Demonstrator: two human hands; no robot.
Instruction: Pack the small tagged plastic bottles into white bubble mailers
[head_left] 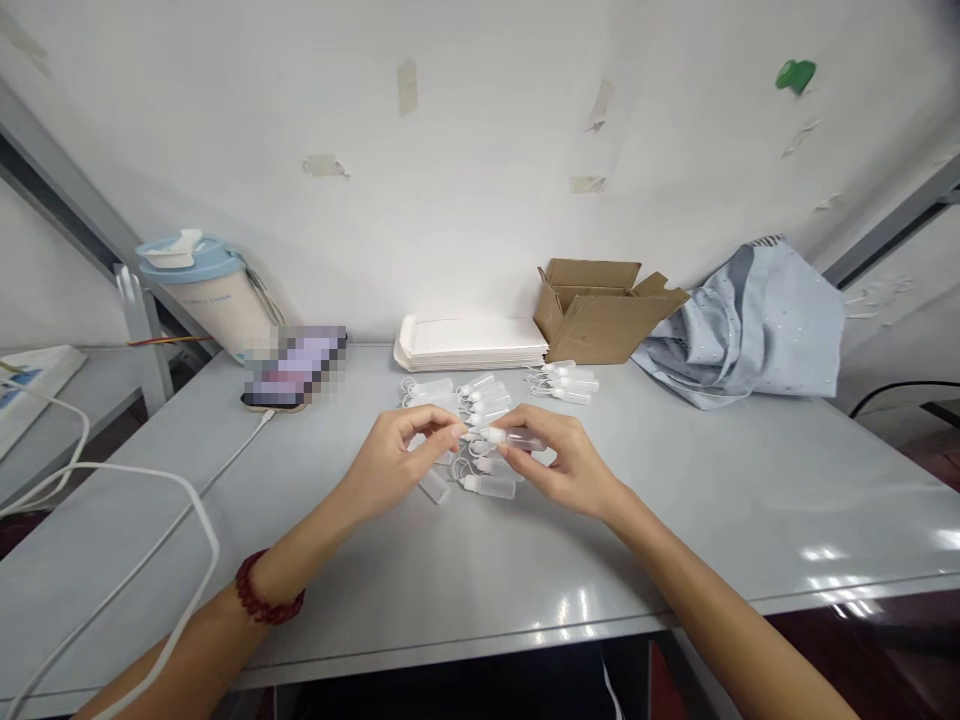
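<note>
In my right hand [566, 458] is a small translucent dropper bottle [517, 438] with a white neck. It lies nearly level, its narrow tip toward the left. The fingers of my left hand [412, 450] are pinched together at that tip; the fingertips hide most of what they hold there. Under and around both hands lie several similar bottles [489, 487] with thin white loops at their necks. Another small group of these bottles [571, 396] lies farther back, to the right, near the cardboard box.
A stack of white envelopes [472, 340] and an open cardboard box [600, 325] stand against the wall. Bluish cloth [772, 330] is bundled at right. At left are a tumbler [217, 295], a phone [300, 368] and a white cable [202, 510] crossing the grey table [420, 590].
</note>
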